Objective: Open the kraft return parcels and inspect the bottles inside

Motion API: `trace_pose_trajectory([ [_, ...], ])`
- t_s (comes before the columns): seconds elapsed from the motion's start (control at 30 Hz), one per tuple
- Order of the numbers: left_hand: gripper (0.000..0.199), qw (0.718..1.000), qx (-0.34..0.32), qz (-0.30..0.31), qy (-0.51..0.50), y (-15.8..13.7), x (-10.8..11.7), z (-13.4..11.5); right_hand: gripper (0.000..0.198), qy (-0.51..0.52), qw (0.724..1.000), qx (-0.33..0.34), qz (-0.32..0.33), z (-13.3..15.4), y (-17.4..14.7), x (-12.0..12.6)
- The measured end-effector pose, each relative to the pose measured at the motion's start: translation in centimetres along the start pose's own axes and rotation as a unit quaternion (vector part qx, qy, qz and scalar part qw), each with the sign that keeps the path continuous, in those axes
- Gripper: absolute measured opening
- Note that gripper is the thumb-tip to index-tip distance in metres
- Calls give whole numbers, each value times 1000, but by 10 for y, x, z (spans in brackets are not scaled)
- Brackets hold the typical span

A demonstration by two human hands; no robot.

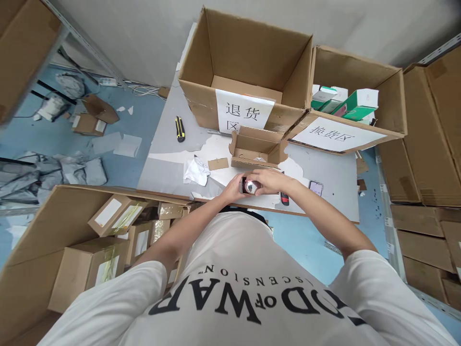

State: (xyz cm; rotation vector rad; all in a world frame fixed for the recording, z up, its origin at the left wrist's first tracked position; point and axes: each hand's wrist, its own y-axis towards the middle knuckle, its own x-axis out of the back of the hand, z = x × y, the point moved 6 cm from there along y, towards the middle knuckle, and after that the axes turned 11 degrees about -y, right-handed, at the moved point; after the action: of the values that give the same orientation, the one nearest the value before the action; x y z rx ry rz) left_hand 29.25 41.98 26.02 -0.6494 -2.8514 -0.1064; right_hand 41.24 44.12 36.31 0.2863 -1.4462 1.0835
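Near the front edge of the table (324,166), both hands are closed around a small dark box with a shiny, rounded silver-and-reddish object at it. My left hand (233,189) grips the side of the dark box (242,185). My right hand (271,180) has its fingers on the shiny rounded object (251,187), whose kind I cannot make out. Whether that object sits inside the box or just beside it is hidden by the fingers. Just beyond the hands stands an opened brown carton (257,139), with something small and whitish inside.
Crumpled white paper (196,171), a cardboard piece (218,164) and a yellow-black cutter (180,129) lie left. A red-black tool (284,198) and phone (316,188) lie right. Behind stand a large box (194,96) and another (389,96) holding green-white boxes. Parcels (90,269) fill a carton at left.
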Motion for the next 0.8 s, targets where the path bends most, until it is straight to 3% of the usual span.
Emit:
trace_pose_trajectory([
  [0.2, 85, 1000, 5, -17, -26, 4, -2, 5, 45, 15, 1000, -23, -10, -3, -5, -4],
  [0.37, 93, 1000, 3, -24, -18, 3, -1, 11, 40, -71, 996, -48, -14, 9, 2, -12],
  [0.57, 87, 999, -31, -7, -12, 0, 4, -6, 37, -89, 994, -50, -48, 11, -1, -26],
  [0.63, 82, 999, -44, -1, -3, 0, 4, -14, 38, -57, 992, -53, -99, 6, -11, -30],
  [0.7, 67, 999, -43, -11, 1, 0, 6, -18, 38, -6, 975, -102, -199, -4, -30, -33],
  [0.73, 58, 999, -39, -18, 2, 0, 6, -18, 38, 30, 952, -153, -263, -11, -42, -36],
  [0.8, 43, 999, -34, -29, 2, 0, 6, -17, 46, 130, 876, -269, -378, -25, -70, -48],
])
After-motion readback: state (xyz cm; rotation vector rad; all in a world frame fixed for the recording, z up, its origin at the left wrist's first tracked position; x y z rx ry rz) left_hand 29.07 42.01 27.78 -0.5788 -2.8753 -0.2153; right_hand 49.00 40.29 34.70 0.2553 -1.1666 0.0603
